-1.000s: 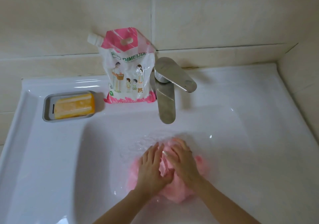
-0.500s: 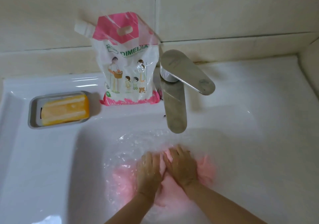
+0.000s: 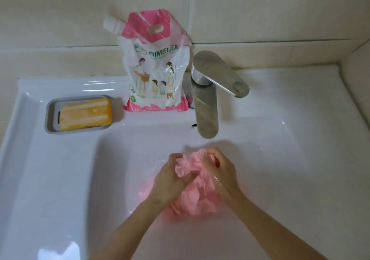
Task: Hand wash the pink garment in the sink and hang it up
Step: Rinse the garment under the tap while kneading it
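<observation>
**Q:** Sink (image 3: 60, 179) first. Why is the work there?

**A:** It is a white basin with water lying in it. The garment (image 3: 200, 201) sits in that water just forward of the spout (image 3: 207, 127), bunched into a pink mass. Judgement: mid-wash, hanging not yet begun.

**Q:** And the surface (image 3: 280, 91) behind the basin?

**A:** The pouch (image 3: 158, 75) stands upright against the wall (image 3: 260, 9), capped, just left of the tap (image 3: 202, 99). It was likely put there to be within reach but out of the splash. No stream shows from the spout. The dish (image 3: 49, 115) lies well to the left near the basin's back corner and holds the soap (image 3: 86, 113).

**Q:** Hands?

**A:** The left hand (image 3: 170, 181) and right hand (image 3: 224, 173) meet over the garment, wrists low. The left fingers (image 3: 176, 156) are curled round a lifted fold. The right fingers (image 3: 213, 152) are curled too, pinching cloth at the top of the bunch. I judge this hold is for rubbing one fold against another.

**Q:** Room to move?

**A:** It is widest to the right and toward the person, where the basin floor is bare. The left basin wall is well apart from the hands. The tight spot is overhead, where the spout end hangs near the knuckles. Any lift should come toward the person first. The lever (image 3: 222, 77) juts right, near where a rising right hand might pass. The pouch base stands near the surface's front edge, so a knock could tip it into the basin.
</observation>
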`<control>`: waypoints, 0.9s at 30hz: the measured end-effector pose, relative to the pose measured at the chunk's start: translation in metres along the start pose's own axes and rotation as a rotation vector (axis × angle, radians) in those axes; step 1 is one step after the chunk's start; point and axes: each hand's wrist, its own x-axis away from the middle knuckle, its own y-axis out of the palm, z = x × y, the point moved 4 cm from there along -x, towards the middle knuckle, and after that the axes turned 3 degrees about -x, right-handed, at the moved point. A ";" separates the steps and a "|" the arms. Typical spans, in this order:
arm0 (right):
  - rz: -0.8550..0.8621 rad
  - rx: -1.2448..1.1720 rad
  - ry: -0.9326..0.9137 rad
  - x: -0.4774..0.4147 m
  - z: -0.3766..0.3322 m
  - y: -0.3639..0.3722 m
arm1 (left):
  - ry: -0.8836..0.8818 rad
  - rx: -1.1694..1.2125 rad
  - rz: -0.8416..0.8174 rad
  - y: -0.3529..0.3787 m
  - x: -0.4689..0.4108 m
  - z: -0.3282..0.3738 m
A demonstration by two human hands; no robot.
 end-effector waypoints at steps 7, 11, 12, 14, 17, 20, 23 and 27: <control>-0.062 0.728 -0.287 0.048 0.017 0.001 | 0.181 -0.695 -0.063 0.004 0.041 -0.026; -0.178 0.888 -0.309 0.047 0.053 0.023 | 0.169 -0.864 -0.117 0.038 0.038 -0.066; -0.189 0.889 -0.321 0.045 0.055 0.027 | 0.180 -0.861 -0.105 0.040 0.036 -0.070; -0.178 0.874 -0.365 0.039 0.053 0.034 | 0.208 -0.875 -0.058 0.045 0.030 -0.069; -0.073 0.883 -0.411 0.026 0.051 0.039 | 0.258 -0.861 0.090 0.050 0.017 -0.066; 0.015 0.910 -0.465 0.016 0.055 0.043 | 0.321 -0.802 0.214 0.052 0.006 -0.063; 0.040 0.831 -0.485 0.003 0.060 0.047 | 0.391 -0.778 0.286 0.053 -0.005 -0.055; 0.031 0.614 -0.312 -0.011 0.054 0.043 | 0.442 -0.670 0.135 0.050 -0.024 -0.043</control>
